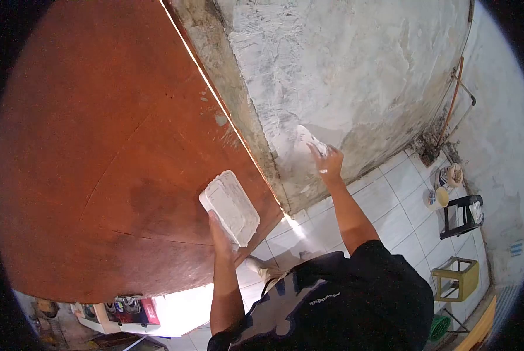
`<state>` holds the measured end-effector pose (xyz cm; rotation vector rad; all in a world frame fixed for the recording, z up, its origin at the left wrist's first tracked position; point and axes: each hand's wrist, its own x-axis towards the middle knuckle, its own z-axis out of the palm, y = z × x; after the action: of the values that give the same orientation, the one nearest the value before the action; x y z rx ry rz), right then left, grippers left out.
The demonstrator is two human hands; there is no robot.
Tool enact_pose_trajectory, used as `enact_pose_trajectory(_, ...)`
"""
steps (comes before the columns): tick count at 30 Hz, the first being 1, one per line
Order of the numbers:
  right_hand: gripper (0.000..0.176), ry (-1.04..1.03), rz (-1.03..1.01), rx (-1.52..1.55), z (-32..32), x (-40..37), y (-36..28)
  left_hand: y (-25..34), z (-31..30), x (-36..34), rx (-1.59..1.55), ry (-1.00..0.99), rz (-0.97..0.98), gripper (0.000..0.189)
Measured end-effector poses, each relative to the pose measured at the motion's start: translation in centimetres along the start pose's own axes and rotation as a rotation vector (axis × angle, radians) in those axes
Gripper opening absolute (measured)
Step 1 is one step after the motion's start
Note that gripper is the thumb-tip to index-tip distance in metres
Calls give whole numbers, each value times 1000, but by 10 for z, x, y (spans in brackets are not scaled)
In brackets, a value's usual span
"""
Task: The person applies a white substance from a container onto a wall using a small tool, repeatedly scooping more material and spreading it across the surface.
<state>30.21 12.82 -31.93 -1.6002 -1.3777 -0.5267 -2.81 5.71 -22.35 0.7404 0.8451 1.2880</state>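
My left hand (217, 229) grips a white rectangular tub (208, 205) from below and the side. Pale paste (236, 202) coats the tub's inside. In front of the grey wall (367, 76), my right hand (330, 165) is closed around a putty knife (305, 138) smeared with white. The knife's blade lies at the wall surface, close to the wall's edge. Rough white paste (268, 52) covers the strip of wall above it. White smears mark the fingers of my right hand.
A large reddish-brown door panel (98, 134) stands left of the wall, with a bright gap between. On the white tiled floor (385, 193) are a black stool (462, 216), a yellowish stool (467, 279), a pale bucket (439, 199) and a green basket (440, 327). Pipes (452, 102) run along the far corner.
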Motion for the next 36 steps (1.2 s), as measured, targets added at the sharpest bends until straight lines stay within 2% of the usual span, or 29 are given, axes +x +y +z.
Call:
enact_pose_trajectory(2,21,-11,14,-12,-11,-12,-7,-2,-7,5,67,48,-30,61)
enact_pose_trajectory(5,20,6,-23,-45,-14,-20,-33,-2,-11,7,106,1,-34,62)
enact_pose_trajectory(7,18,77,-88,236,-4,-25,-52,0,-3,4,83,0,-33,62)
enact_pose_trajectory(8,18,83,-83,233,-1,-27,-58,0,1,4,55,5,-33,62)
enact_pose_trajectory(10,18,-31,-52,214,0,-25,-69,5,13,-1,67,-7,-13,62)
enact_pose_trajectory(11,18,-25,-47,213,-1,-22,-71,6,17,-2,73,-12,7,62)
enact_pose_trajectory(14,20,-94,-28,66,1,-18,-69,5,17,-2,79,12,-24,63)
enact_pose_trajectory(17,22,0,-36,50,4,-16,-57,6,24,1,85,-6,-14,63)
enact_pose_trajectory(19,21,55,83,-3,-7,-13,-56,0,17,3,46,-15,-37,63)
enact_pose_trajectory(22,20,80,37,-31,-10,-22,-37,-2,17,3,5,-36,-40,63)
enact_pose_trajectory(26,23,9,44,75,-17,-19,-33,-1,16,5,55,-40,-22,63)
enact_pose_trajectory(29,27,92,-24,173,-27,5,-54,-2,10,7,26,30,-90,61)
enact_pose_trajectory(32,31,5,-82,235,-4,15,-48,4,13,8,27,15,-61,60)
enact_pose_trajectory(33,16,-152,-10,79,3,16,-41,6,16,7,32,13,-63,60)
enact_pose_trajectory(34,26,-308,63,-79,10,15,-33,9,21,7,56,1,-33,61)
enact_pose_trajectory(36,28,-229,33,-108,13,11,-19,9,22,6,86,-13,-13,61)
